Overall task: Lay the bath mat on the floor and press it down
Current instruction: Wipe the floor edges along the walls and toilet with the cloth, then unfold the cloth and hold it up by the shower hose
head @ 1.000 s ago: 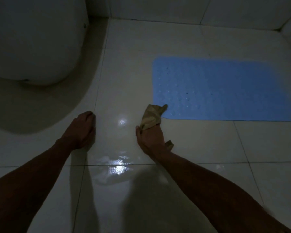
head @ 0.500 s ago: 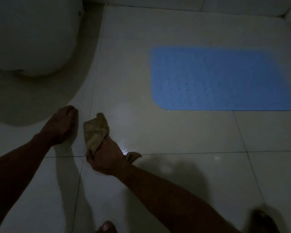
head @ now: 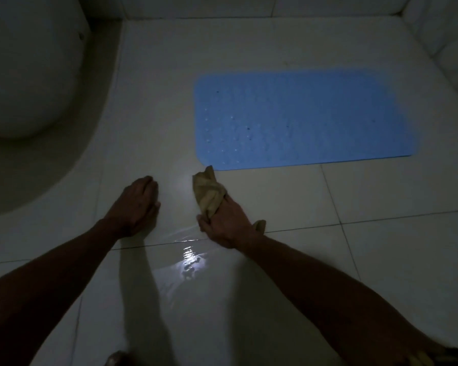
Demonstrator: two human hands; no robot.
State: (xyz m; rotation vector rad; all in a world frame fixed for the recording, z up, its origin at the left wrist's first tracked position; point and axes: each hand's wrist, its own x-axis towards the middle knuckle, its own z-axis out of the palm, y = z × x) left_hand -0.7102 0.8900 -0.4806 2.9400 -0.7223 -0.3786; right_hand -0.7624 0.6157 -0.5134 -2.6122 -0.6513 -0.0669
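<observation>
No readable text, no labels, no numbers — dim frame

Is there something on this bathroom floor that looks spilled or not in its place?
Yes. A wet patch shines on the tiled floor between the forearms, near the right hand, which grips a tan cloth. The blue bath mat lies flat, its edges roughly parallel to the tile lines.

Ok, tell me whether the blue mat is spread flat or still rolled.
Spread flat: the bath mat lies fully unrolled on the tiled floor, with no visible curled edges.
</observation>
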